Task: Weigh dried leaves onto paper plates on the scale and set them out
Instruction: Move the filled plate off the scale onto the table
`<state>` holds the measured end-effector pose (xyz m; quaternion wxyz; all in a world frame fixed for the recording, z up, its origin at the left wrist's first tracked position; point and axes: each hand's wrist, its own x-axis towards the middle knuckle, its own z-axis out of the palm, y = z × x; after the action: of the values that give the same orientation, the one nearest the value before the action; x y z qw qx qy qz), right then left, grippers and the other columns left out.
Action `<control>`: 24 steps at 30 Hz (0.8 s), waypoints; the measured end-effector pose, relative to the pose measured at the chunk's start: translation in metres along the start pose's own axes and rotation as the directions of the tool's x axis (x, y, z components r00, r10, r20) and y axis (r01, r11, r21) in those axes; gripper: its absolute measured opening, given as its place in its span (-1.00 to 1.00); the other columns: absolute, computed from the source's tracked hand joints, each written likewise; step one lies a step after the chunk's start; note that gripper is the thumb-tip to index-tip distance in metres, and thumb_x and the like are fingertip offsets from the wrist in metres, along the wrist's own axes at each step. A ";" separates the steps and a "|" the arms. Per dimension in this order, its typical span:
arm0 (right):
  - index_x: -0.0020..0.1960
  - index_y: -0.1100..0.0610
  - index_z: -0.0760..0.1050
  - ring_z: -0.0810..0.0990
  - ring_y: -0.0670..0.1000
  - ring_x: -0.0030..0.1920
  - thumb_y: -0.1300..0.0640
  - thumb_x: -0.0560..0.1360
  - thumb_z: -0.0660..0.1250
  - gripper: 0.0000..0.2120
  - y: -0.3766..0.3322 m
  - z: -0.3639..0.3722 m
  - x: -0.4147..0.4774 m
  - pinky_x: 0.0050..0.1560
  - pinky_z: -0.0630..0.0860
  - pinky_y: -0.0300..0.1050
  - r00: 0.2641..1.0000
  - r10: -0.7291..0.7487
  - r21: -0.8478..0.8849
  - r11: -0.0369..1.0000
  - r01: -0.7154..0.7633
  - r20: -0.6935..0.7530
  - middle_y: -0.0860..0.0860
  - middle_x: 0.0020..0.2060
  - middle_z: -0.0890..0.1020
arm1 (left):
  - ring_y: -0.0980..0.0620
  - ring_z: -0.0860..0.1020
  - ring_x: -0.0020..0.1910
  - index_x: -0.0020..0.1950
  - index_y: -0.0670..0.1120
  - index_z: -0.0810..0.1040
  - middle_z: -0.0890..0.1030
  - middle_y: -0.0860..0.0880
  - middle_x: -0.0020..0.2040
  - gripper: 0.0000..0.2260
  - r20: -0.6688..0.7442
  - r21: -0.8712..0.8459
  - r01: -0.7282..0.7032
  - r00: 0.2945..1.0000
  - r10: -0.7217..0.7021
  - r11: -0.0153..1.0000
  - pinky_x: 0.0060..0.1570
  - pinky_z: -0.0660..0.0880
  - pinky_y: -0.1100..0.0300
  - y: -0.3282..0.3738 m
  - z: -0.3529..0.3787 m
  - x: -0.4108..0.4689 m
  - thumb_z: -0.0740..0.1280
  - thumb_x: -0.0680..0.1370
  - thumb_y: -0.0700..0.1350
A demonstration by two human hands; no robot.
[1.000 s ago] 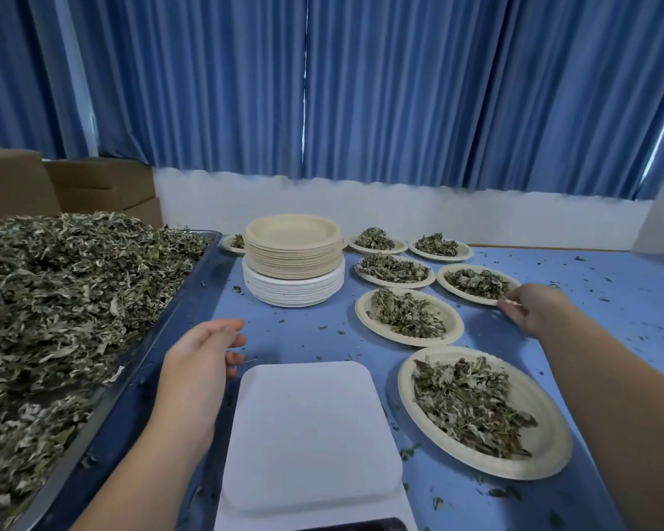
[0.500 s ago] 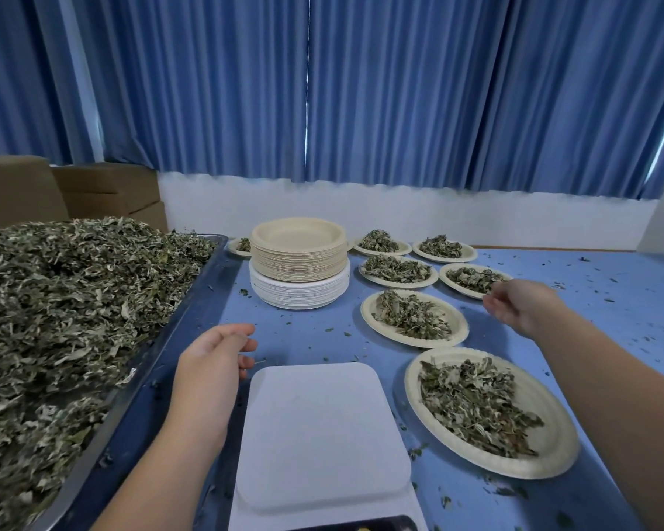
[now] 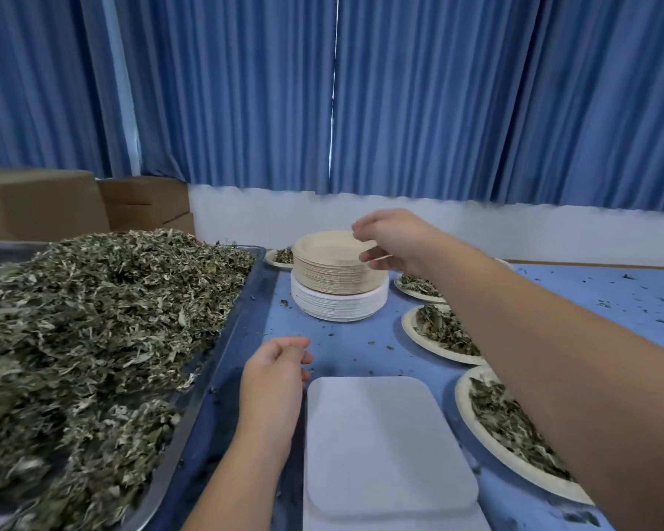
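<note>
The right hand [image 3: 391, 243], arm stretched far across the bench [image 3: 345, 350], pinches the rim of the top paper plate [image 3: 322, 245] on the stack [image 3: 334, 289]. The left hand [image 3: 273, 373] hovers loosely curled, holding nothing, just left of the scale [image 3: 384, 446]. Dried leaves [image 3: 93, 320] heap the tray [image 3: 227, 339] at left; filled plates [image 3: 409, 325] lie at right.

right hand [image 3: 390, 243] extended and curled, left hand [image 3: 273, 381] loosely curled

Blue pleated curtains [image 3: 437, 93], blue table [image 3: 361, 350], white scale [image 3: 384, 446], beige-over-white plate stack [image 3: 334, 285], grey-green leaves [image 3: 93, 320].
</note>
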<state>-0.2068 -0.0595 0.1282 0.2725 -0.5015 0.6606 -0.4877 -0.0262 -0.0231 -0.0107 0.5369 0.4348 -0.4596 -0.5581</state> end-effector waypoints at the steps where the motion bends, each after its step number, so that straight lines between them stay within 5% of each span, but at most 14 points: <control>1: 0.19 0.17 0.51 0.59 0.02 -0.30 0.23 0.55 0.29 -0.78 -0.002 0.008 0.004 -0.30 0.57 -0.17 1.000 -0.023 -0.146 0.989 0.025 0.015 0.08 0.02 0.56 | 0.13 0.47 -0.41 -0.12 -0.04 0.64 0.59 0.04 -0.27 -0.82 0.001 -0.003 -0.002 1.000 0.002 1.000 -0.32 0.43 0.25 0.000 0.001 0.000 0.27 0.54 -0.24; 4: 0.28 0.22 0.50 0.64 0.16 -0.17 0.19 0.58 0.22 -0.70 -0.002 0.022 0.009 -0.09 0.61 -0.03 0.994 -0.033 -0.678 0.729 0.093 0.101 0.19 0.03 0.64 | 0.13 0.47 -0.42 -0.13 -0.03 0.63 0.59 0.04 -0.28 -0.82 -0.002 0.006 -0.010 1.000 0.010 1.000 -0.29 0.43 0.22 -0.001 0.002 0.000 0.27 0.54 -0.24; 6: 0.19 0.29 0.57 0.66 0.18 -0.11 0.20 0.58 0.17 -0.70 0.003 0.028 0.011 0.00 0.60 0.00 0.988 0.003 -0.806 0.578 0.126 0.157 0.22 -0.01 0.67 | 0.11 0.48 -0.40 -0.13 -0.03 0.63 0.60 0.04 -0.27 -0.82 -0.003 0.001 -0.007 1.000 0.007 1.000 -0.27 0.44 0.22 -0.001 0.002 0.001 0.26 0.54 -0.24; 9: 0.19 0.21 0.60 0.54 0.08 -0.14 0.26 0.56 0.15 -0.69 0.005 0.033 0.012 0.00 0.55 -0.10 0.990 -0.037 -0.844 0.519 0.136 0.137 0.15 0.04 0.65 | 0.10 0.48 -0.39 -0.13 -0.03 0.62 0.59 0.07 -0.30 -0.82 -0.007 -0.010 0.000 1.000 0.000 1.000 -0.28 0.45 0.23 -0.001 0.002 0.000 0.26 0.54 -0.23; 12: 0.18 0.16 0.61 0.40 -0.04 -0.28 0.24 0.57 0.20 -0.72 0.006 0.032 0.016 -0.26 0.40 -0.26 0.989 -0.103 -0.817 0.558 0.142 0.101 -0.04 -0.23 0.57 | 0.12 0.47 -0.39 -0.12 -0.03 0.62 0.59 0.08 -0.30 -0.82 -0.006 -0.017 0.004 1.000 -0.004 1.000 -0.29 0.45 0.26 0.000 0.002 -0.001 0.26 0.54 -0.23; 14: 0.16 0.15 0.63 0.41 -0.07 -0.31 0.20 0.57 0.24 -0.75 0.005 0.030 0.017 -0.21 0.37 -0.25 0.990 -0.107 -0.811 0.569 0.138 0.093 -0.11 -0.32 0.51 | 0.13 0.46 -0.40 -0.12 -0.02 0.62 0.59 0.08 -0.30 -0.82 -0.010 -0.024 0.008 1.000 -0.008 1.000 -0.30 0.44 0.26 0.000 0.002 -0.001 0.26 0.54 -0.23; 19: 0.13 0.16 0.64 0.57 0.03 0.09 0.20 0.56 0.27 -0.78 -0.001 0.027 0.017 0.02 0.42 -0.22 0.982 -0.188 -0.783 0.606 0.141 0.031 0.02 0.06 0.66 | 0.12 0.48 -0.38 -0.12 0.01 0.62 0.61 0.07 -0.27 -0.82 -0.010 -0.033 0.022 1.000 -0.023 0.999 -0.27 0.46 0.25 0.000 0.001 0.000 0.27 0.54 -0.20; 24: 0.09 0.14 0.66 0.42 -0.19 -0.34 0.22 0.57 0.29 -0.81 -0.006 0.022 0.008 -0.44 0.32 -0.49 0.955 -0.294 -0.679 0.710 0.189 -0.041 -0.17 -0.31 0.54 | 0.11 0.48 -0.37 -0.12 0.03 0.62 0.61 0.08 -0.26 -0.81 -0.005 -0.017 0.025 1.000 -0.025 1.000 -0.25 0.46 0.22 -0.001 0.001 0.001 0.26 0.54 -0.20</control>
<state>-0.1887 -0.0750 0.1269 -0.0405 -0.6106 0.7376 -0.2853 -0.0273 -0.0244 -0.0119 0.5346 0.4374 -0.4481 -0.5675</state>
